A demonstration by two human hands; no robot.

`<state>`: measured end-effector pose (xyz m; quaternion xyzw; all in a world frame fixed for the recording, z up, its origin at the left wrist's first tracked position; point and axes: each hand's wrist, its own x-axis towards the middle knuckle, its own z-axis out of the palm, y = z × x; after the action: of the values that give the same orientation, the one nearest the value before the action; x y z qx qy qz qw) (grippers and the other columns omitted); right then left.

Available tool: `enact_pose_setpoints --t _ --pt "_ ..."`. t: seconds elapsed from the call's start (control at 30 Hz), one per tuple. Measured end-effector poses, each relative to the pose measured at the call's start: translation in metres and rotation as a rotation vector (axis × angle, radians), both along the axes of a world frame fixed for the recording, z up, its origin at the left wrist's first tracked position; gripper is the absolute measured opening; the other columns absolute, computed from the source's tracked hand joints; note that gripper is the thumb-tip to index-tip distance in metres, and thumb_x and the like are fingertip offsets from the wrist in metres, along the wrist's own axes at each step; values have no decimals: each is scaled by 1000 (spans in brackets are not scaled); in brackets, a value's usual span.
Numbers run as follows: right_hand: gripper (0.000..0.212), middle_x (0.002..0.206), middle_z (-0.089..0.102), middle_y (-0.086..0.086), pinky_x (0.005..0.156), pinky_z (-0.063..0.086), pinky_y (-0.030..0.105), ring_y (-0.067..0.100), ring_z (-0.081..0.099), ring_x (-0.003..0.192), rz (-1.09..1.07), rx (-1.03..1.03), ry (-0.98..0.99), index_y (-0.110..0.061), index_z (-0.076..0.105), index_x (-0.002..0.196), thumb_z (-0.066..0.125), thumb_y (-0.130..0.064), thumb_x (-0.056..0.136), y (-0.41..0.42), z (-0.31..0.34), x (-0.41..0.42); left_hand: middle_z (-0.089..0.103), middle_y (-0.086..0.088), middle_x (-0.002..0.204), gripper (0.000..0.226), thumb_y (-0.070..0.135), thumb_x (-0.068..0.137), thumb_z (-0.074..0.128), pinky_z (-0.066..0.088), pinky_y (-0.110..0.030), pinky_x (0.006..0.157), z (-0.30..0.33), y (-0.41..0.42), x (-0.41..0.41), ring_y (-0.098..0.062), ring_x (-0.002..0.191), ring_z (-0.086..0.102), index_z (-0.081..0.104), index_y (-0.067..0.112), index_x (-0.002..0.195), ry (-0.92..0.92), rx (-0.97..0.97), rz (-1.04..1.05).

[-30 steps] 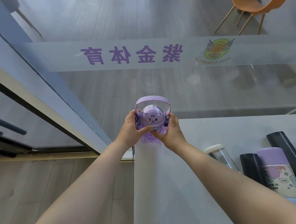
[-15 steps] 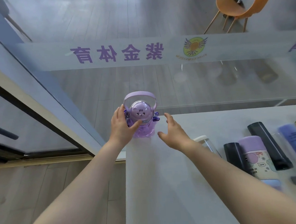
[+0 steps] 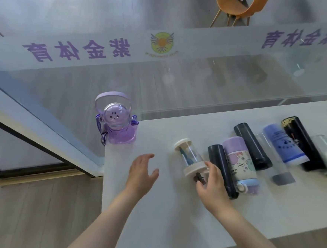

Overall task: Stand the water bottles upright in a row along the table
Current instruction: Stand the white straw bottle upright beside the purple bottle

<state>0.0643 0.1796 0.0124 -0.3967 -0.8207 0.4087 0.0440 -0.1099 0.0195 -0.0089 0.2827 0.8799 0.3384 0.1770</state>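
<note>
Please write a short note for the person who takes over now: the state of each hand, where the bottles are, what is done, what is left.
Left hand: open, empty, above the table.
Right hand: fingers open at the lower cap of the clear bottle, not yet gripping.
Done: purple cartoon bottle stands upright at the table's far-left corner.
Left: the clear bottle and the other bottles to its right lie flat; stand each one up in the row.

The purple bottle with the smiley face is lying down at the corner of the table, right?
Not quite. The head view shows the purple bottle with the smiley face standing upright at the corner of the table, its handle up. It is not lying down.
</note>
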Motion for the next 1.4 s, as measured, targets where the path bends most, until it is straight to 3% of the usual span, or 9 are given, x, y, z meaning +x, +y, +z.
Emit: enact_pose_setpoints --t 0.17,0.33,0.43,0.57,0.7,0.8,0.97,1.17,1.4 --pt "76 156 20 -1 105 23 20 14 27 141 57 -94 -21 -22 16 151 60 -16 89 12 -14 28 30 0 151 72 32 85 64 26 -27 112 -15 46 58 -15 137 32 26 26 146 -229 -96 -205" --pt "77 153 32 2 101 34 25 18 42 133 115 -212 -96 -24 13 152 59 -22 90 35 -17 22 35 4 148 84 33 83 65 41 -37 105 -21 75 86 -15 124 49 12 37 148 -440 -22 -38" --pt "82 142 46 -1 91 36 24 11 50 113 122 -330 -112 -27 9 151 62 -33 89 41 -19 15 39 9 142 81 27 86 64 45 -37 103 -25 81 94 -12 118 54 12 42 146 -542 90 53" --pt "87 131 51 -4 89 37 24 10 49 106 107 -418 -93 -26 6 151 65 -34 88 46 -24 6 43 17 132 75 22 89 61 48 -14 87 -29 84 101 1 105 60 16 44 145 -611 175 113" --pt "86 95 54 -24 78 43 15 2 58 93 99 -382 -64 -23 12 149 69 -26 85 43 -27 6 47 8 132 72 5 89 55 48 -13 84 -26 83 104 -3 109 59 24 38 144 -637 233 160" --pt "67 94 61 -12 60 39 8 3 60 82 88 -285 -19 -21 26 144 64 -30 89 43 -22 9 49 -1 131 66 -2 88 45 46 -11 82 -21 81 105 -8 112 58 33 40 137 -596 254 188" --pt "42 94 68 -1 68 45 23 13 64 82 187 -211 43 -28 42 126 61 -34 89 48 -11 12 40 3 129 67 7 88 53 43 -22 98 -14 68 112 -6 113 50 27 48 134 -377 155 108" --pt "39 72 65 -7 63 45 21 3 60 70 192 -169 49 -35 44 112 65 -45 81 51 2 15 8 20 154 64 22 83 64 14 -12 109 -10 54 108 3 142 4 35 32 139 -5 93 -23" --pt "45 77 59 -12 92 32 29 14 56 84 426 256 29 -21 50 117 57 -49 83 47 17 0 45 16 140 61 29 81 71 44 -26 95 2 59 101 -4 120 50 39 29 133 -33 197 22"
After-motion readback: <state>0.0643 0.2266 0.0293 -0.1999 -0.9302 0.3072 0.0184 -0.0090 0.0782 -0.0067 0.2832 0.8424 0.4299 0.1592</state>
